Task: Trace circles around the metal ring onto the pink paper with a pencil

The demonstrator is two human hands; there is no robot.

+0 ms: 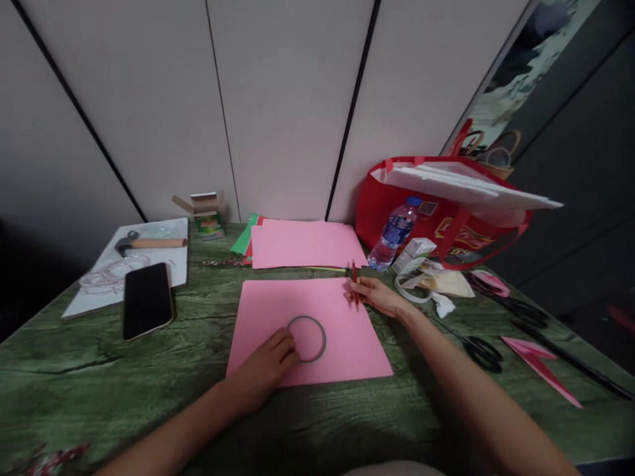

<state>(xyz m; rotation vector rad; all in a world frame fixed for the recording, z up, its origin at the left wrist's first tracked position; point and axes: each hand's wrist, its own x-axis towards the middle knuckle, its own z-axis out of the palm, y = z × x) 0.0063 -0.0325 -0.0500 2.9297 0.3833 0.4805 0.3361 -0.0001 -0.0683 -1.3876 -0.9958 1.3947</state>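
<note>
A sheet of pink paper [342, 350] lies flat on the table in front of me. A thin dark ring [325, 340] rests on it, a little below its middle. My left hand [270, 363] has its curled fingers on the ring's left edge, against the paper. Over the sheet's upper right corner, my right hand [374, 295] holds a red pencil [356, 284] nearly upright, its lower end pointing down at the paper. Whether that end touches the sheet I cannot tell.
A stack of pink paper [307, 244] lies behind the sheet. A phone [146, 301] and a hammer [153, 243] are at left. To the right are a water bottle [395, 231], a red bag [370, 198], scissors [481, 354] and a folded pink piece [540, 363].
</note>
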